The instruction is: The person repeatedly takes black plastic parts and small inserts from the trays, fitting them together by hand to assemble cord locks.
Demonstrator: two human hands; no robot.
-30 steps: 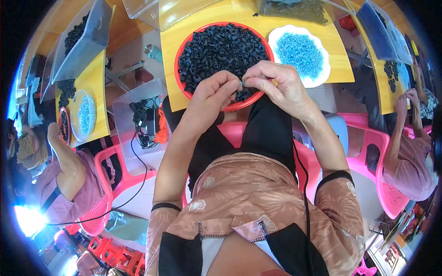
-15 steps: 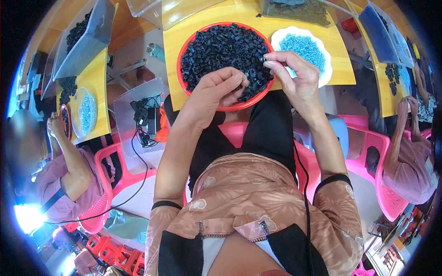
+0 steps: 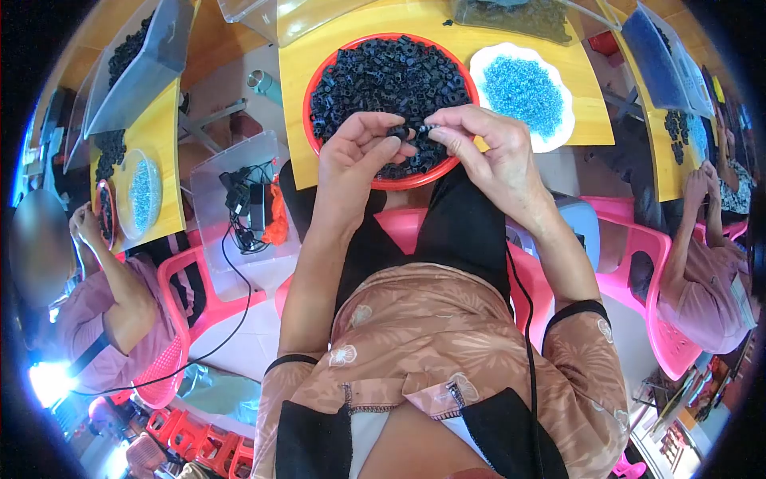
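Observation:
My left hand point(image 3: 357, 156) is closed in a pinch on a small black plastic part point(image 3: 398, 131), over the near side of a red basin point(image 3: 311, 128). Facing it, my right hand point(image 3: 496, 152) pinches something tiny with a pale glint between thumb and forefinger; I cannot tell what it is. The fingertips of both hands are close together. Below them, the basin is heaped with small black plastic parts point(image 3: 383, 76). To its right, a white scalloped dish point(image 3: 564, 132) holds tiny clear blue pieces point(image 3: 523, 92).
The basin and dish sit on a yellow tabletop point(image 3: 594, 120). A clear bin point(image 3: 511, 22) stands at the back. On the left, a box point(image 3: 215, 180) holds cables. People work at tables on both sides, a person's hands point(image 3: 89, 223) at left. A cable runs down my front.
My right hand has moved left and down from the basin's right rim, bringing its fingertips to my left hand. My left fingers have opened out somewhat, showing the black part.

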